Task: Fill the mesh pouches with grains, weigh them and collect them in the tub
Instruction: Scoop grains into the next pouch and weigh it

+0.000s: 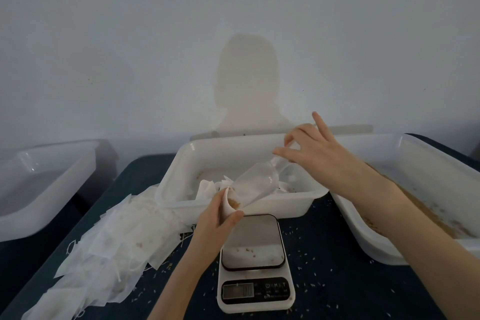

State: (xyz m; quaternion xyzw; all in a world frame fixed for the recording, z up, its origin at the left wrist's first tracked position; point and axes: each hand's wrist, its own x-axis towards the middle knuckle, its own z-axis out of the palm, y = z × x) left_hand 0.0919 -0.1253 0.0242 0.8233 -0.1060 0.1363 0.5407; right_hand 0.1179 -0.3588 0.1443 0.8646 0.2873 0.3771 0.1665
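Observation:
My left hand [218, 218] grips the mouth of a white mesh pouch [231, 206] just above the scale's far edge. My right hand [309, 148] holds the stem end of a clear plastic cup [257, 182], tilted mouth-down into the pouch; a few brown grains [235, 204] show at the pouch mouth. The white kitchen scale [253, 262] sits below with some grains on its steel platform. The middle white tub [249, 158] behind holds several loose white pouches. A white tub [426, 189] at right has brown grains along its floor.
A heap of empty mesh pouches [114, 244] with drawstrings spreads over the dark table [337, 280] at left. Another white tub [41, 184] stands at far left. Spilled grains dot the table around the scale. A pale wall rises right behind the tubs.

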